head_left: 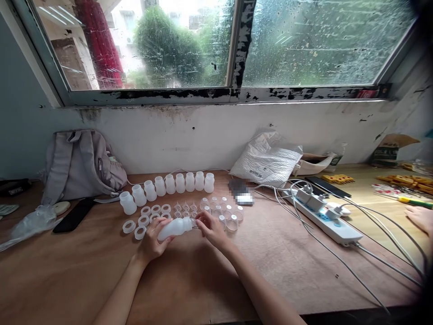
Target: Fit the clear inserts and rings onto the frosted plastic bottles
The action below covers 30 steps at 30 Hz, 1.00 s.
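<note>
My left hand (151, 241) is closed around a frosted white baby bottle (174, 228), tilted sideways with its neck to the right. At the neck, the fingertips of my right hand (211, 229) pinch a small clear piece (194, 222), apparently a nipple, partly hidden by the fingers. Behind the hands stands a row of similar frosted bottles (169, 184), all upright. White collar rings (129, 226) lie on the left, partly covered by my left hand. Clear nipples (186, 207) sit in the middle, and clear domed caps (232, 223) are grouped to the right.
A grey backpack (77, 162), a black phone (74, 215) and a plastic bag (32, 225) occupy the left. A silver mailer bag (267, 158) leans on the wall. Cables trail from a power strip (324, 221) on the right. Another person's hand (419, 217) shows at the far right.
</note>
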Each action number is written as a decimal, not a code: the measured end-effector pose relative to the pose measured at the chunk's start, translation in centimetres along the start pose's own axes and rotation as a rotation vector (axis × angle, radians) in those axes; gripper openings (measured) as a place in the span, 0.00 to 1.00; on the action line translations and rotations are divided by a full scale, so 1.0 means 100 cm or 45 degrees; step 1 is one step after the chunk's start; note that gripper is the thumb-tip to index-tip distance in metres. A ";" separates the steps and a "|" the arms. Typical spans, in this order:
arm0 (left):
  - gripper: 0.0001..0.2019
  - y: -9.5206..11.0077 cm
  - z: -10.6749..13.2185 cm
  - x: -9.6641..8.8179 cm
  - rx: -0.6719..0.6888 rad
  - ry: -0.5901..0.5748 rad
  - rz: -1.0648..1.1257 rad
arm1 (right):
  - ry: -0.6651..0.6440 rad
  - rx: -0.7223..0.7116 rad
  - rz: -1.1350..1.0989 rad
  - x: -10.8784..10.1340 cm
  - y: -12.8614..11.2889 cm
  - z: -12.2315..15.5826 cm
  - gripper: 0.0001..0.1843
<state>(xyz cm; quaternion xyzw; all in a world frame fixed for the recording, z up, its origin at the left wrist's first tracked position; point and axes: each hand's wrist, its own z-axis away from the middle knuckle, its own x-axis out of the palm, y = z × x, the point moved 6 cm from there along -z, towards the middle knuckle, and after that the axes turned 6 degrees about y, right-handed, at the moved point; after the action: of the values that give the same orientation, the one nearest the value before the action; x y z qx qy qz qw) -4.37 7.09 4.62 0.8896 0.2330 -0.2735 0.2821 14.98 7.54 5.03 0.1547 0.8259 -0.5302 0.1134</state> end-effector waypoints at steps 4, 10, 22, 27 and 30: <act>0.19 0.000 0.001 0.000 0.003 -0.018 0.010 | -0.013 -0.030 0.013 0.001 0.001 0.000 0.09; 0.19 0.003 0.001 0.003 0.015 -0.040 0.041 | 0.011 -0.032 0.162 0.001 0.002 0.000 0.20; 0.17 0.010 0.001 0.018 -0.548 -0.146 0.480 | -0.140 0.221 -0.664 0.006 -0.008 0.003 0.22; 0.19 0.026 0.008 0.042 -0.809 -0.315 0.717 | -0.144 0.344 -0.870 0.013 -0.011 0.008 0.21; 0.17 0.030 0.009 0.037 -0.831 -0.268 0.507 | -0.019 0.357 -0.807 0.015 -0.008 0.012 0.20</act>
<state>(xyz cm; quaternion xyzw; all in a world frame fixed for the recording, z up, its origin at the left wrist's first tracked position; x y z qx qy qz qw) -0.26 5.31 2.80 0.7479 0.1003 -0.2147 0.6201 13.27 6.31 4.70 -0.0992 0.7513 -0.6484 -0.0733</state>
